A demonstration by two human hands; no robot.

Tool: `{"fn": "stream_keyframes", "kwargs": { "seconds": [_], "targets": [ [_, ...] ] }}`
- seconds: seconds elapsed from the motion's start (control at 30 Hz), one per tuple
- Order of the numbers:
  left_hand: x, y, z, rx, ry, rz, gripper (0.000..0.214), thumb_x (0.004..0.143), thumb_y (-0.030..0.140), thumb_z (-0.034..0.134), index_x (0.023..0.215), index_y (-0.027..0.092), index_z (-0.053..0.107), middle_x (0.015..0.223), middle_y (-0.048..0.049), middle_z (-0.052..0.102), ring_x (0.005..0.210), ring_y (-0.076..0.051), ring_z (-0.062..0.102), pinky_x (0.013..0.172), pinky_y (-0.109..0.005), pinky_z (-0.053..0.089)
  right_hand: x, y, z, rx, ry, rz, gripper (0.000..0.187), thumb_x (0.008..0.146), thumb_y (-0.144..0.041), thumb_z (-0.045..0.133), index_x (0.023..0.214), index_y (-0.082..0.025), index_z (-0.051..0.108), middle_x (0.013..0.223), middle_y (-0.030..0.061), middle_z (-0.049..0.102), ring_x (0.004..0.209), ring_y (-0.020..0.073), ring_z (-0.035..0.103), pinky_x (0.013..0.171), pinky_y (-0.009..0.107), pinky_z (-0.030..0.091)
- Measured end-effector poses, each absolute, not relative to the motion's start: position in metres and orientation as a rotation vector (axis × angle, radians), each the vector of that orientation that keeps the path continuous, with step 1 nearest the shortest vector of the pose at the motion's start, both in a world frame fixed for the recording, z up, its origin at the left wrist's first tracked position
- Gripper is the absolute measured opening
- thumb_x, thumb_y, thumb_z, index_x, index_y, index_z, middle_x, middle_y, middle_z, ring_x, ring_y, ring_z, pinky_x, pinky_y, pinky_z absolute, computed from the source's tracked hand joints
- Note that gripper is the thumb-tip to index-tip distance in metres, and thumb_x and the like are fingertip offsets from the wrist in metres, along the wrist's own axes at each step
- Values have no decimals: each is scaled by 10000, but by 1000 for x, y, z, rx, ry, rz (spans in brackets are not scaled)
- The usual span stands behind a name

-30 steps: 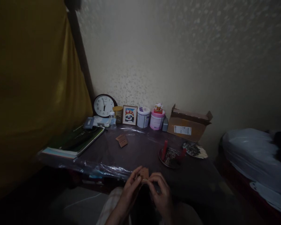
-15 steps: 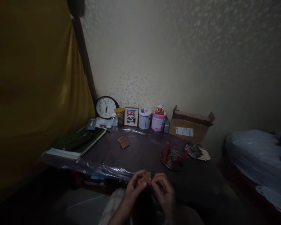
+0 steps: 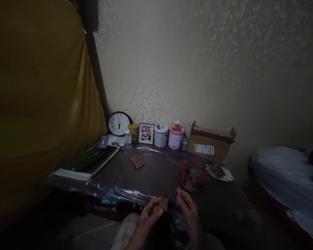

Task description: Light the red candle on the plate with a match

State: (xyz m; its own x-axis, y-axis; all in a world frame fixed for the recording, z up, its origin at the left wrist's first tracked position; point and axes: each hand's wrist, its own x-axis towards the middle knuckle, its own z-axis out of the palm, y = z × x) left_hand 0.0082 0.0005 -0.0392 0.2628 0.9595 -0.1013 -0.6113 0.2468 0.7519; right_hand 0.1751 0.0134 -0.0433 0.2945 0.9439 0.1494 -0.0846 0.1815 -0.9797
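Note:
My left hand (image 3: 149,213) is closed on a small brown piece of cardboard (image 3: 164,204), pinched near the table's front edge. To its right, my right hand (image 3: 189,209) pinches a thin match (image 3: 178,191) that points upward, apart from the cardboard. No flame shows on it. Just beyond my right hand stands a round metal plate (image 3: 192,180) with a dark speckled surface. One red candle (image 3: 184,171) rises upright on it, and another red candle (image 3: 205,176) leans at its right side. Several matches (image 3: 226,174) lie on a second dish.
Brown cardboard pieces (image 3: 137,161) lie mid-table. Along the wall stand a clock (image 3: 119,124), a framed panda picture (image 3: 146,134), a white tin (image 3: 161,136), a pink tin (image 3: 176,139) and an open carton (image 3: 210,145). Green books (image 3: 88,163) rest at left, beside a yellow curtain (image 3: 41,86).
My right hand has moved away from the cardboard, slightly right and up, with the match now upright. My left hand still holds the cardboard. The view has tilted a little.

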Motion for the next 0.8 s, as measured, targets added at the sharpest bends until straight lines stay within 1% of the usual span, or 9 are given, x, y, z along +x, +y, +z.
{"fn": "stream_keyframes", "kwargs": {
  "seconds": [0.13,0.3,0.37,0.47,0.53,0.6,0.7,0.8],
  "targets": [
    [8,-10,-33,611,584,1177,334,644,272,785,963,210,709,928,-72,764,883,-245,684,823,-352,483,177,13,-46,-1081,-980,1010,248,693,-396,746,836,-199,696,802,0,656,791,171,604,711,237,473],
    [3,-20,-21,635,594,1157,391,620,315,795,986,206,707,963,-90,763,912,-279,685,869,-393,477,171,10,-40,-1021,-888,1082,200,703,-353,744,766,-199,634,707,-34,584,675,126,567,635,209,464],
    [-1,-23,-15,653,642,1153,388,628,327,786,991,218,704,1008,-94,756,958,-296,674,898,-419,466,167,7,-34,-998,-823,1063,226,678,-340,759,802,-204,629,718,-33,592,677,127,577,631,212,472],
    [-6,-26,-11,670,696,1149,399,616,317,791,992,216,703,1020,-96,758,993,-307,665,927,-442,448,161,1,-24,-987,-690,1046,368,621,-310,792,936,-218,627,747,-30,625,685,135,610,638,231,499],
    [-8,-26,-12,691,711,1158,383,625,305,787,988,217,705,1019,-83,761,985,-285,668,931,-415,443,159,-3,-18,-985,-639,1043,385,614,-308,795,948,-218,625,734,-32,640,669,130,623,648,240,517],
    [-8,-27,-15,698,697,1167,376,661,300,764,1020,213,696,1045,-84,754,970,-264,671,921,-389,448,158,-7,-13,-984,-643,1011,324,646,-342,773,907,-215,629,716,-34,651,658,126,633,662,248,534],
    [-6,-28,-16,670,658,1169,395,717,294,722,1095,196,662,1080,-112,738,966,-261,671,906,-390,458,160,-10,-6,-1024,-759,899,228,736,-405,692,841,-210,639,703,-16,671,652,141,652,664,272,556],
    [-4,-29,-14,664,664,1192,377,727,276,715,1090,193,655,1061,-106,738,954,-250,671,885,-376,468,160,-13,1,-1072,-874,813,222,782,-430,635,793,-209,649,721,20,701,649,175,679,649,297,569]
  ]
}}
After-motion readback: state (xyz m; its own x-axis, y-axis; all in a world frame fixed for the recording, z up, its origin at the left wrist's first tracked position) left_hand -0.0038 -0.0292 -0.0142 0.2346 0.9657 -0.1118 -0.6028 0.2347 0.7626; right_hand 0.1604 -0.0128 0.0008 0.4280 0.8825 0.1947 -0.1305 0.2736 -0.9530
